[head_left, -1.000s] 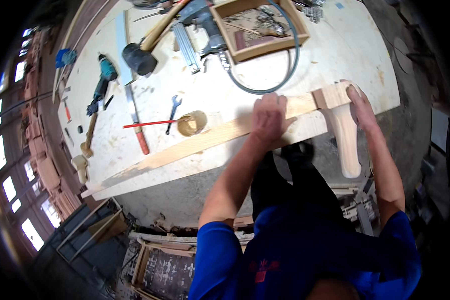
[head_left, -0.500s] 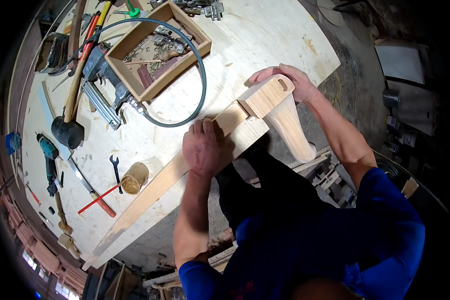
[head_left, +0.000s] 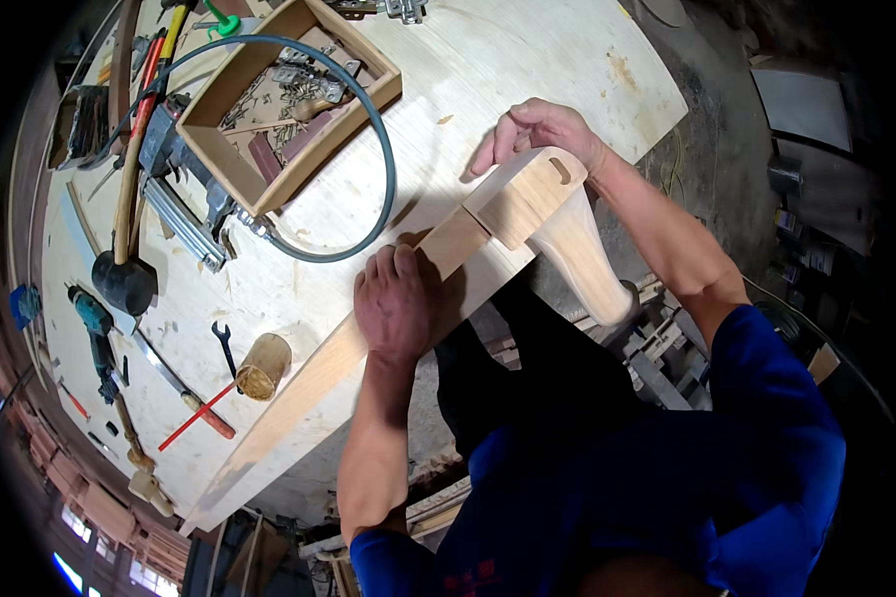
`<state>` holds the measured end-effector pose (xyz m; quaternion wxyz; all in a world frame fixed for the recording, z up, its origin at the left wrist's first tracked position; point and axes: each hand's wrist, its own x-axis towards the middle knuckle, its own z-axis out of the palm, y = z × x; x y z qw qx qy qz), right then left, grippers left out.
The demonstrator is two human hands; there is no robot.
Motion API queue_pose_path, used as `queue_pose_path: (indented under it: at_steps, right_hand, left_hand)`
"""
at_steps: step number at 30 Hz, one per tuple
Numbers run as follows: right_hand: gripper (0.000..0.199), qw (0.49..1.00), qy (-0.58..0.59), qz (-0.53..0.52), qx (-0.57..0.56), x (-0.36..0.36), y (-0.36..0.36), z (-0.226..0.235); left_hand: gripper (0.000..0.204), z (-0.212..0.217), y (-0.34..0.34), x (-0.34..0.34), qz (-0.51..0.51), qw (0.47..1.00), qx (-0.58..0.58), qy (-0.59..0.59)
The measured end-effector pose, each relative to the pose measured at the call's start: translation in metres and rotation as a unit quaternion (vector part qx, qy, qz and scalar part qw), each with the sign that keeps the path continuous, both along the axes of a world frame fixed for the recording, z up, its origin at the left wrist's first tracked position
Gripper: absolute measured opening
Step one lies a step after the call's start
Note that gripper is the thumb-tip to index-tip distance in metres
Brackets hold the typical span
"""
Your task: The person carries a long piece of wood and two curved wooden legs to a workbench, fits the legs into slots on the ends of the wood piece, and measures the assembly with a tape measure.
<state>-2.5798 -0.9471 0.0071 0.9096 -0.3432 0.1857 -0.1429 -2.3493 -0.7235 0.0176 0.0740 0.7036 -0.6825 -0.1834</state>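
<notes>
My left hand point(head_left: 393, 303) is closed over a long pale wooden rail point(head_left: 299, 393) that lies slantwise along the near edge of the workbench. At the rail's right end sits a curved wooden leg point(head_left: 582, 261) with a thick block-like head, which has a short curved slot in its end face. A thin dark seam shows between rail and leg head. My right hand point(head_left: 546, 134) is at the far side of the leg head, its fingers loosely bent and apart; whether the palm touches the wood is hidden. The leg's foot points down past the bench edge.
On the workbench point(head_left: 528, 60) stand a wooden box point(head_left: 299, 179) of screws and hardware, ringed by a grey hose point(head_left: 388, 184), and a cardboard-coloured cup point(head_left: 265, 366). A black mallet point(head_left: 124, 284), green power drill point(head_left: 92, 313), wrench point(head_left: 225, 343) and knife point(head_left: 184, 388) lie at left.
My right hand has loosened from around the leg head, its fingers now lifted and spread at the far side. My left hand keeps its hold on the rail. The view has shifted slightly.
</notes>
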Motion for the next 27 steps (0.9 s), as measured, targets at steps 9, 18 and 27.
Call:
queue_pose_path:
  at_steps: [9,18,27]
  right_hand:
    - [0.051,0.979,0.0,-0.183,-0.092,-0.048,-0.026,0.005]
    - [0.052,0.988,0.063,-0.051,-0.13,-0.007,0.008,-0.003]
    - [0.046,0.999,0.0,-0.011,-0.053,0.018,0.0,-0.006]
  left_hand:
    - [0.031,0.008,-0.005,0.002,0.003,1.0,0.004,0.022]
    - [0.04,-0.001,-0.006,0.005,0.019,0.999,-0.013,0.027]
    - [0.046,0.018,-0.011,0.002,0.033,0.997,0.031,0.058]
